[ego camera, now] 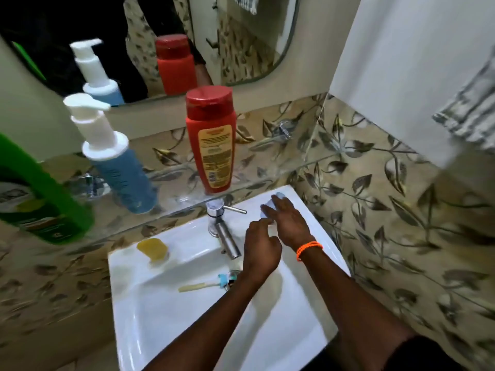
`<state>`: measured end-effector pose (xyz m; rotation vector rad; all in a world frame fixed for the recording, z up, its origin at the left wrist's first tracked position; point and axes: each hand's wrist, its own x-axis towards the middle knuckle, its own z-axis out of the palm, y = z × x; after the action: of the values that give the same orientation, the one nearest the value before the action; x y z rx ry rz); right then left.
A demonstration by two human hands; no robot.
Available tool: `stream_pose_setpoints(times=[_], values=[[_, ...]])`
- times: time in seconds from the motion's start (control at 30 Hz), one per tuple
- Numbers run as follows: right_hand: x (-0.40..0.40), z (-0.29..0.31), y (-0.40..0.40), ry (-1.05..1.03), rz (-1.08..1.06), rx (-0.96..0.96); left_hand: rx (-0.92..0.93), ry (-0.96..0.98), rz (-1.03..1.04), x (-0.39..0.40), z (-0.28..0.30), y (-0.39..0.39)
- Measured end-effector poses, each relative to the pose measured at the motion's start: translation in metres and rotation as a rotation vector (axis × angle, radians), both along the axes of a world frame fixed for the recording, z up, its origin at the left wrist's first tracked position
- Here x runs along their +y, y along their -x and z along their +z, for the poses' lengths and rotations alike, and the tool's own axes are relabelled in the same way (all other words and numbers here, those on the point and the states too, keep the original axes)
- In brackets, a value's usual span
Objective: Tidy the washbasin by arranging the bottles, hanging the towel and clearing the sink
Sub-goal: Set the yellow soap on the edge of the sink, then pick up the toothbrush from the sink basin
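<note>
Forearms, both, enter from 6 o'clock over the washbasin (160, 317).

Toothbrush (206, 284): lies in the bowl beside the drain, not yet cleared. Risk: a nudge from the left wrist above it could push the head into the drain.

Left hand (261, 247): loosely curled, index finger extended toward the right hand, gripping nothing visible.

Right hand (288, 219): fingers spread flat over a small pale blue object (270, 206) on the rim at 1 o'clock; whether it is gripped or only covered, cannot tell. Risk: wet glossy rim, object may slide off the corner or into the bowl.

Tap (223, 231): just left of both hands; lever could be knocked.

Yellow soap (152, 249): on the rim at 10 o'clock.

Glass shelf (171, 207): carries green bottle (40, 196), blue pump bottle (120, 167) and red bottle (211, 140). Risk: red bottle stands close to the edge above the tap.

Towel (468, 113): hangs at 2 o'clock.
</note>
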<state>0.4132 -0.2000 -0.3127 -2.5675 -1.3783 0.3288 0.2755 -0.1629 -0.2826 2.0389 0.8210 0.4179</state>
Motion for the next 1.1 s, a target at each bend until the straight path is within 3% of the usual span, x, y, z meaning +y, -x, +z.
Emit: stream_pose_setpoints(times=[0.17,0.23,0.3,0.37,0.6,0.77,0.87,0.97,1.0,1.1], values=[[0.010,-0.003,-0.021,-0.087,0.158,-0.097,0.060,0.054,0.083,0.022,-0.005,-0.023],[0.008,0.001,-0.023,-0.295,0.108,0.058,0.091,0.053,0.092,0.028,-0.006,-0.027],[0.008,0.007,-0.023,-0.493,-0.081,0.317,0.101,0.073,0.090,0.031,-0.005,-0.033],[0.011,0.014,-0.027,-0.585,-0.176,0.458,0.096,0.094,0.084,0.034,-0.004,-0.040],[0.012,0.018,-0.032,-0.544,-0.128,0.526,0.091,0.157,0.129,0.037,-0.010,-0.046],[0.009,0.013,-0.026,-0.503,-0.221,0.659,-0.052,0.116,0.100,0.001,-0.014,-0.016],[-0.006,0.000,-0.002,-0.585,-0.460,0.505,-0.034,0.082,0.038,-0.025,-0.028,0.021],[-0.028,-0.025,0.058,-0.577,-0.745,0.277,0.134,0.072,0.007,-0.027,-0.053,0.069],[-0.032,-0.035,0.081,-0.515,-0.716,0.266,0.218,0.047,0.012,-0.022,-0.062,0.085],[-0.025,-0.065,0.149,-0.297,-0.310,0.421,0.472,-0.217,0.001,0.012,-0.086,0.126]])
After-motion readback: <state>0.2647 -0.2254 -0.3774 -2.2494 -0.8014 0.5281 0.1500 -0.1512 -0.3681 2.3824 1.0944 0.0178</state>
